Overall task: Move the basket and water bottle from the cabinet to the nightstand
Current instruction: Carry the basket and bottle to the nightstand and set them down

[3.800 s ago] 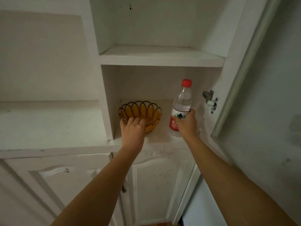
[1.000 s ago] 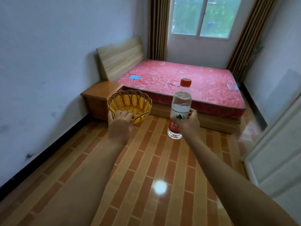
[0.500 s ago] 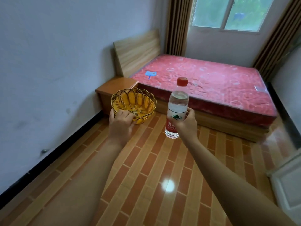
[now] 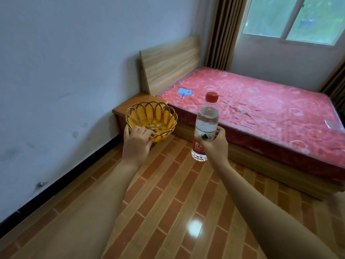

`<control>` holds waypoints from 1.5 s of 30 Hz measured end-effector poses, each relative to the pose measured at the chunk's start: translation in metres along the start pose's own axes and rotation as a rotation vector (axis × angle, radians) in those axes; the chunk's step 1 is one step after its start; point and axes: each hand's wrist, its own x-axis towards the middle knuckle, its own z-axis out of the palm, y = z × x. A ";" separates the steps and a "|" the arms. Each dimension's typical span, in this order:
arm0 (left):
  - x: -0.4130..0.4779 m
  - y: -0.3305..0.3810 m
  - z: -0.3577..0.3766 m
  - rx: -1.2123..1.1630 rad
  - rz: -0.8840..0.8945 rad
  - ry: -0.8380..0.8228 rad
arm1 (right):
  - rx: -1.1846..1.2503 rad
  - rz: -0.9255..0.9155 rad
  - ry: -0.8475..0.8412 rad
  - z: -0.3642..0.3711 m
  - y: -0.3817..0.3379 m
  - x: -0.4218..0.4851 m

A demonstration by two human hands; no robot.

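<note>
**A basket and a bottle carried in a bedroom**

The room is a small bedroom with a pale wall [image 4: 65, 71] on the left and a shiny floor [image 4: 168, 212] of long brown and orange tiles. A bright spot of light shines on the floor. A bed [image 4: 261, 113] with a red cover stands against the far wall. It has a wooden headboard [image 4: 169, 62] at the left end. A small blue thing [image 4: 183, 91] lies on the red cover near the headboard. Brown curtains [image 4: 222, 32] hang beside a window [image 4: 293, 17], and green shows through the glass.

A low wooden nightstand [image 4: 130, 103] sits in the corner, just beside the bed and under the headboard. Part of it is hidden behind the basket.

The person holds both bare arms out in front. The left hand [image 4: 137, 144] grips the near rim of a yellow woven basket [image 4: 151, 120], with the fingers curled over the edge. The basket has dark looped wire around its top. It is up in the air, in front of the nightstand.

The right hand [image 4: 216, 144] is wrapped around the middle of a clear water bottle [image 4: 205, 128]. The bottle has a red cap and a white and red label. It stands almost upright in the hand, above the floor and to the right of the basket. The two things do not touch.
</note>
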 end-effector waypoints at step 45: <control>0.466 -0.313 0.306 0.190 -0.274 0.040 | 0.064 0.003 -0.291 0.381 0.044 0.586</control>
